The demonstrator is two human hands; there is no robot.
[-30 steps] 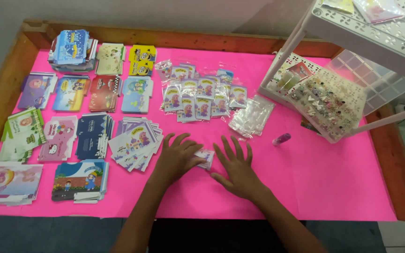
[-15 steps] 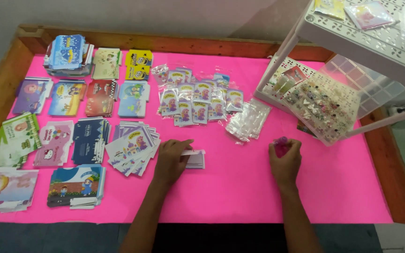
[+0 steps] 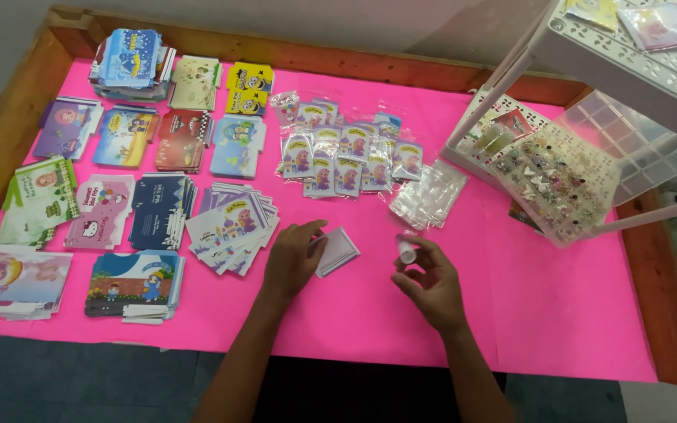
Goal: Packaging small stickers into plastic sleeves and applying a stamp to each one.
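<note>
The right hand pinches a small white tube upright between its fingertips, above the pink table cover. The left hand lies flat, fingers spread, pressing a small pale card down. Firm pressure keeps that card from sliding. Beyond lie clear packets and card stacks.

Both bare forearms are reaching up from the lower edge of the view, angling slightly towards each other. The left hand is lying palm down, fingers loosely spread and pointing up and to the right. The right hand is hovering raised, fingers curled inward, with thumb and fingertips pinching together.
</note>
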